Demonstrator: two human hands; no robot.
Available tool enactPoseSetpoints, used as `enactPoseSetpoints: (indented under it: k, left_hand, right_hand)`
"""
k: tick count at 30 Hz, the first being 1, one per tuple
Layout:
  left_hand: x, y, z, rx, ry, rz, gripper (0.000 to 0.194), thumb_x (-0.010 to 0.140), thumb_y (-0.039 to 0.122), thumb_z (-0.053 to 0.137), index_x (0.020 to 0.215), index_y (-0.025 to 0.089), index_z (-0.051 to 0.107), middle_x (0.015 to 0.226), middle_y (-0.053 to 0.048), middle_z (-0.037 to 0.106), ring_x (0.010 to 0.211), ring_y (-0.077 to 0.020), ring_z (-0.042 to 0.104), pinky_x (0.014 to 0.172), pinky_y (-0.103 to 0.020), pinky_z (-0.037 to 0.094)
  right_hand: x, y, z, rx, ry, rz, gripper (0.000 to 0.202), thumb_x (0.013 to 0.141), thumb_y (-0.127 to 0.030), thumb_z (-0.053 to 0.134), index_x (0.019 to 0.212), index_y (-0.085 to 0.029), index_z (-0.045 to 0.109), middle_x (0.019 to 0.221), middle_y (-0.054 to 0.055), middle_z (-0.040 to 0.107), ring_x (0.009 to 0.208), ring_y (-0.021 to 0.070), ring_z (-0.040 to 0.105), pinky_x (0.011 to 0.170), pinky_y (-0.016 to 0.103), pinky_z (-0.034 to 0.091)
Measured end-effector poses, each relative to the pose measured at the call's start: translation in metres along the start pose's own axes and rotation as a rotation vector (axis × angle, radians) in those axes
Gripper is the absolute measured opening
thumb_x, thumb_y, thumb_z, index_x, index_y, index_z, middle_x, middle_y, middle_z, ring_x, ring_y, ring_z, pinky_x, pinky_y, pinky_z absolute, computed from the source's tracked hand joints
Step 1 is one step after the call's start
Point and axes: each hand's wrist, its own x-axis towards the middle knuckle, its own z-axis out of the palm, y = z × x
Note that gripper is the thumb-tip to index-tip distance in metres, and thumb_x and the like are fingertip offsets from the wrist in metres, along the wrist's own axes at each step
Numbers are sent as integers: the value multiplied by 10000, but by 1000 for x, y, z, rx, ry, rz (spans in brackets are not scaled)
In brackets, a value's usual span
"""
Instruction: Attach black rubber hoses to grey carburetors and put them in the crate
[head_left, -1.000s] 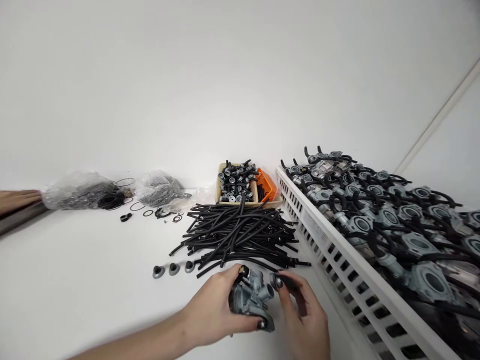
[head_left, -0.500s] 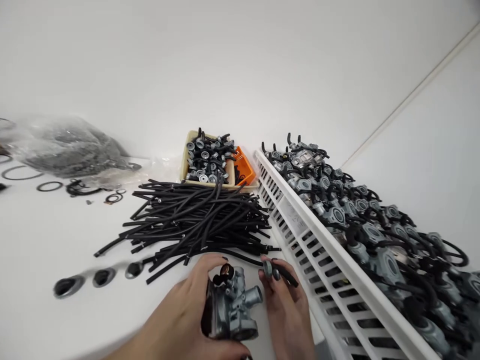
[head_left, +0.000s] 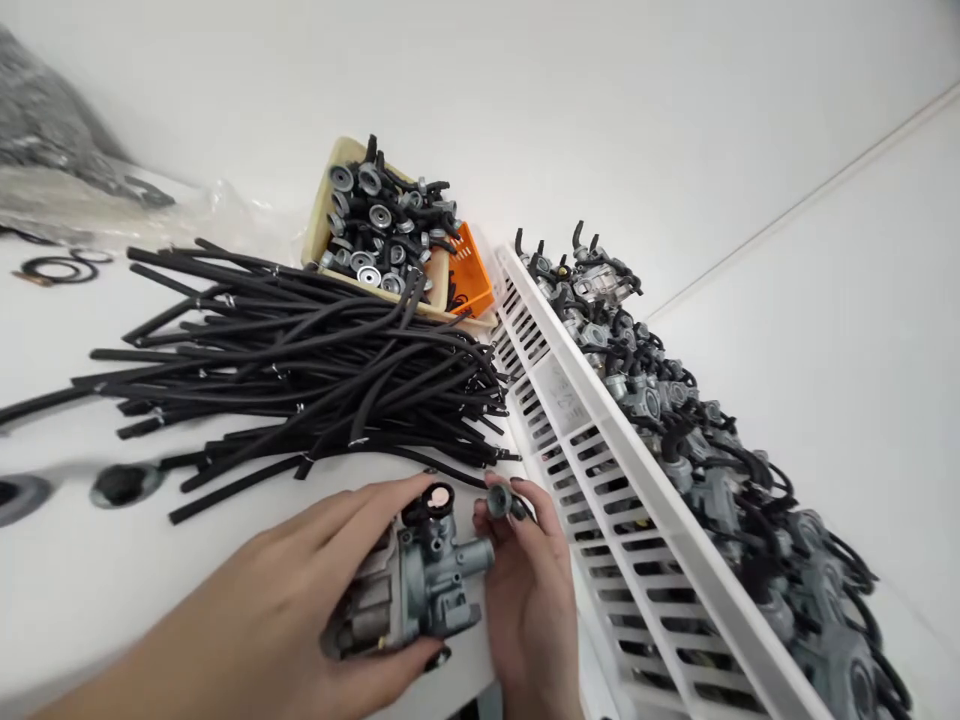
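Note:
In the head view, a grey metal carburetor (head_left: 431, 575) is gripped from the left by my left hand (head_left: 300, 560), fingers over the top and thumb below. A pipe stub on it points right, towards my other hand. Close beside that stub, my right hand (head_left: 536, 585) pinches a small round metal cap (head_left: 499, 500) with a black hose piece behind it. The hollow side of the cap faces me. Carburetor and cap are apart. Behind both hands lies a pile of black rubber hoses (head_left: 322, 350).
To the right stands a white slotted crate (head_left: 592, 460) full of carburetors with hoses. A cream tray (head_left: 319, 215) of capped hose pieces and an orange basket (head_left: 472, 275) sit at the back. Plastic bags (head_left: 52, 130) and black rings (head_left: 64, 268) lie left.
The view has shifted, so the hoses and tray sit further left and higher. My right hand has turned the cap, its hollow side now facing me. The carburetor is tilted differently.

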Motion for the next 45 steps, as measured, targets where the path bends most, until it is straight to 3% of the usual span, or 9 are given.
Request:
enactPoseSetpoints:
  k: [4, 10, 16, 21, 25, 29, 34, 40, 45]
  left_hand:
    - [2, 2, 3, 67, 39, -40, 821, 699, 394, 738, 1435, 380, 373, 1212, 9, 710, 988, -248, 728, 809, -322, 615]
    - [3, 3, 2, 104, 16, -49, 772, 687, 448, 728, 1379, 359, 397, 1172, 18, 720, 963, -237, 732, 796, -322, 615]
    - [1, 5, 1, 89, -4, -85, 738, 702, 450, 716, 1361, 384, 389, 1241, 34, 689, 1015, -235, 718, 819, -323, 607]
    - [1, 2, -1, 82, -17, -28, 763, 732, 506, 697, 1405, 368, 366, 1259, 15, 679, 1009, -235, 716, 783, -319, 615]
    - [3, 2, -2, 74, 0, -12, 743, 714, 506, 712, 1376, 366, 403, 1242, 21, 685, 993, -234, 723, 764, -304, 619]
    - [4, 3, -1, 54, 9, -16, 751, 668, 464, 755, 1343, 363, 442, 1236, 43, 677, 977, -226, 723, 781, -275, 610]
    - [3, 3, 1, 36, -2, -90, 793, 629, 400, 783, 1346, 401, 446, 1244, 69, 665, 984, -233, 711, 819, -278, 595]
    - [6, 5, -3, 26, -21, -31, 754, 653, 418, 765, 1333, 370, 443, 1232, 53, 675, 976, -228, 717, 777, -289, 596]
    - [6, 17, -7, 65, -55, -163, 668, 682, 376, 734, 1291, 372, 461, 1228, 35, 664, 1013, -231, 690, 854, -322, 553]
  right_hand:
    - [-1, -2, -3, 14, -62, 24, 186, 724, -327, 813, 902, -277, 785, 1077, 22, 761, 822, 135, 705, 844, 256, 575]
    - [-8, -3, -17, -86, -48, 6, 344, 677, -317, 872, 1008, -290, 782, 1304, 36, 680, 939, 152, 704, 818, 226, 586]
    - [-2, -6, -27, -169, -76, -65, 274, 741, -282, 847, 1002, -288, 763, 1017, 32, 782, 761, 101, 707, 727, 179, 574]
    - [2, -10, -28, -218, -192, -74, 241, 719, -269, 865, 935, -271, 758, 905, 28, 779, 806, 142, 732, 717, 200, 576]
    - [1, -10, -28, -230, -194, -107, 166, 744, -271, 846, 895, -270, 777, 956, 23, 758, 748, 142, 743, 737, 247, 598]
    - [0, -10, -31, -255, -221, -154, 154, 745, -228, 843, 873, -285, 778, 1013, 35, 763, 923, 171, 739, 734, 225, 585]
    - [-3, -9, -34, -311, -246, -131, 216, 745, -245, 845, 943, -281, 766, 1017, 61, 789, 941, 205, 746, 740, 260, 582]
    - [-5, -9, -34, -364, -259, -137, 241, 749, -286, 843, 973, -284, 756, 995, 45, 794, 935, 200, 750, 754, 252, 581]
    - [-6, -10, -31, -353, -303, -129, 178, 769, -274, 826, 936, -288, 765, 994, 40, 796, 952, 202, 752, 800, 268, 588]
